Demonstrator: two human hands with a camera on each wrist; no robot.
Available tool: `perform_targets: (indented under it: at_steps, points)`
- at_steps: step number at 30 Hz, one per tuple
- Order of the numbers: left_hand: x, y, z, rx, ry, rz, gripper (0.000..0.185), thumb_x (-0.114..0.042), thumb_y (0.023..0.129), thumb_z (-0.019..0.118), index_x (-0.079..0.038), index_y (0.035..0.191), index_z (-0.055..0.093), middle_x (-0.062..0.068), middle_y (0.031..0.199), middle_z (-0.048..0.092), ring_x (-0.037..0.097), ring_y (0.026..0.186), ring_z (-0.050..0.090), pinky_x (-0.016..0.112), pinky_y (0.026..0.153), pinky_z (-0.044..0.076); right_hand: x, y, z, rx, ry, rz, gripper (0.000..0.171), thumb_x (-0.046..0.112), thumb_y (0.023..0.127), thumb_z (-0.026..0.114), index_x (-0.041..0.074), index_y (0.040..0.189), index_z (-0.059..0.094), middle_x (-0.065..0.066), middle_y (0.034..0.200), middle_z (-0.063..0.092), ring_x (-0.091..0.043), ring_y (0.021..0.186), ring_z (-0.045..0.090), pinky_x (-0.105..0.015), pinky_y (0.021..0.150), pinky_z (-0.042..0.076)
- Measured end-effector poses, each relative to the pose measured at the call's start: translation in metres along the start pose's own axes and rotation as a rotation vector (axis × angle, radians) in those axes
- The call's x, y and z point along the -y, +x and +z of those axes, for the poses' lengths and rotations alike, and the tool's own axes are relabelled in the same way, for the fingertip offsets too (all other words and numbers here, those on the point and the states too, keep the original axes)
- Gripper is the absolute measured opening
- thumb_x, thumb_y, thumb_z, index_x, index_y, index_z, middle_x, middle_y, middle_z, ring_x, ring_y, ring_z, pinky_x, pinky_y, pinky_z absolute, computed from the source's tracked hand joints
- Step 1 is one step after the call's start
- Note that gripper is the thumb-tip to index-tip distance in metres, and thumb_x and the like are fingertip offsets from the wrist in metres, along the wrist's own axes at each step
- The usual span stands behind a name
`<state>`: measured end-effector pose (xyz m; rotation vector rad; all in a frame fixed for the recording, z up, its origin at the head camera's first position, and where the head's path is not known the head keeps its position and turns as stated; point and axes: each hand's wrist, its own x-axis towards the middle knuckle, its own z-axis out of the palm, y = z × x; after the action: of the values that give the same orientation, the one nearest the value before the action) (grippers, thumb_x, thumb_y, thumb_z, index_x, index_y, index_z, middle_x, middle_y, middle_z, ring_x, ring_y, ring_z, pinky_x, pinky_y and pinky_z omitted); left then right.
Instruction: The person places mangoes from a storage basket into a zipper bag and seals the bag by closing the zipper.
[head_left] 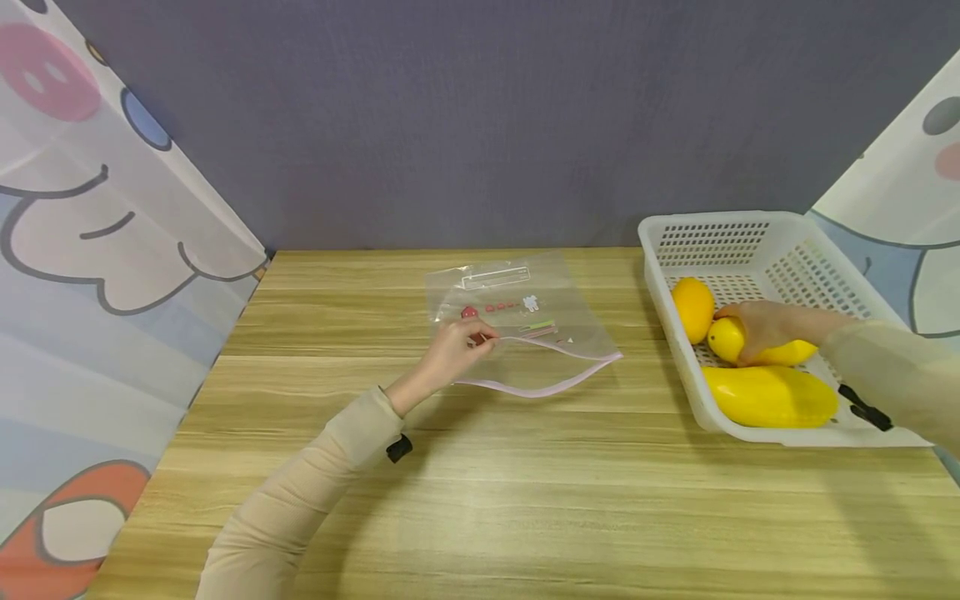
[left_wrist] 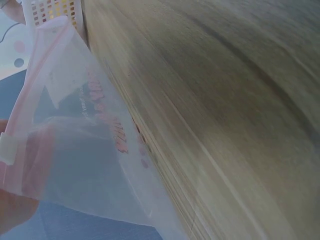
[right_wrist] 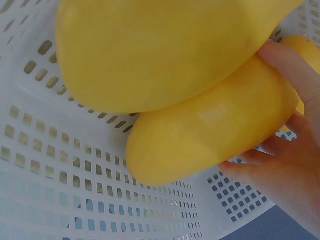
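A clear zip bag [head_left: 555, 333] with a pink zip edge and printed pictures lies on the table, its mouth parted. My left hand [head_left: 457, 346] pinches the bag's upper zip edge; in the left wrist view, a white slider [left_wrist: 7, 148] is beside the fingers. Inside the white basket [head_left: 667, 375], my right hand [head_left: 772, 329] has its thumb and fingers around a smooth, elongated yellow fruit [right_wrist: 210, 125]. A larger yellow fruit [head_left: 768, 397] lies against it on the near side. A rounder orange-yellow fruit [head_left: 693, 308] is at the basket's left wall.
The basket, with perforated walls, stands at the right of the wooden table [head_left: 487, 492]. A dark grey panel [head_left: 465, 125] rises along the table's far edge. Cartoon-printed sheets [head_left: 112, 208] hang at both sides.
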<state>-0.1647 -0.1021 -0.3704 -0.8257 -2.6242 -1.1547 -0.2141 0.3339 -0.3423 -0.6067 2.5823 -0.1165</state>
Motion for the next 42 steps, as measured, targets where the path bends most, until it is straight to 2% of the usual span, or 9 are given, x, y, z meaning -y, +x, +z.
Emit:
perform_targets:
  at_steps: [14,21,27,32,42]
  points:
    - [0.001,0.000,0.001,-0.008,-0.006,0.007,0.007,-0.001,0.078,0.062,0.002,0.083,0.067,0.009,0.077,0.065,0.015,0.066,0.061,0.016,0.060,0.050,0.001,0.000,0.001,-0.022,-0.038,-0.020,0.074,0.010,0.050,0.077,-0.011,0.114,0.046,-0.021,0.097,0.056,-0.029,0.082,0.051,-0.050,0.075,0.043]
    - [0.001,0.000,0.001,-0.003,-0.011,0.015,0.008,-0.001,0.078,0.062,0.003,0.084,0.066,0.011,0.077,0.065,0.016,0.065,0.061,0.015,0.060,0.050,-0.001,0.000,0.003,-0.049,-0.070,-0.033,0.072,0.012,0.049,0.077,-0.011,0.110,0.048,-0.016,0.092,0.058,-0.028,0.079,0.053,-0.049,0.072,0.044]
    - [0.002,0.000,0.001,-0.005,-0.004,0.016,0.008,-0.002,0.078,0.062,0.002,0.084,0.066,0.010,0.077,0.065,0.016,0.066,0.061,0.016,0.061,0.050,-0.001,-0.002,0.001,-0.106,-0.073,-0.017,0.074,0.014,0.047,0.078,-0.012,0.109,0.047,-0.014,0.088,0.059,-0.026,0.076,0.054,-0.046,0.068,0.046]
    - [0.002,0.000,0.000,0.000,-0.002,0.009,0.008,-0.003,0.079,0.062,0.002,0.084,0.067,0.009,0.078,0.065,0.015,0.066,0.061,0.017,0.061,0.050,-0.003,-0.007,-0.002,-0.151,-0.064,-0.016,0.070,0.015,0.049,0.078,-0.011,0.106,0.048,-0.008,0.082,0.058,-0.021,0.070,0.052,-0.040,0.061,0.046]
    - [0.001,0.000,-0.001,-0.002,-0.010,-0.004,0.008,-0.002,0.079,0.061,0.002,0.084,0.066,0.010,0.078,0.065,0.016,0.067,0.061,0.017,0.061,0.050,0.000,-0.018,-0.011,-0.236,-0.055,0.011,0.075,0.021,0.057,0.076,-0.013,0.113,0.041,-0.013,0.084,0.058,-0.022,0.068,0.053,-0.038,0.059,0.045]
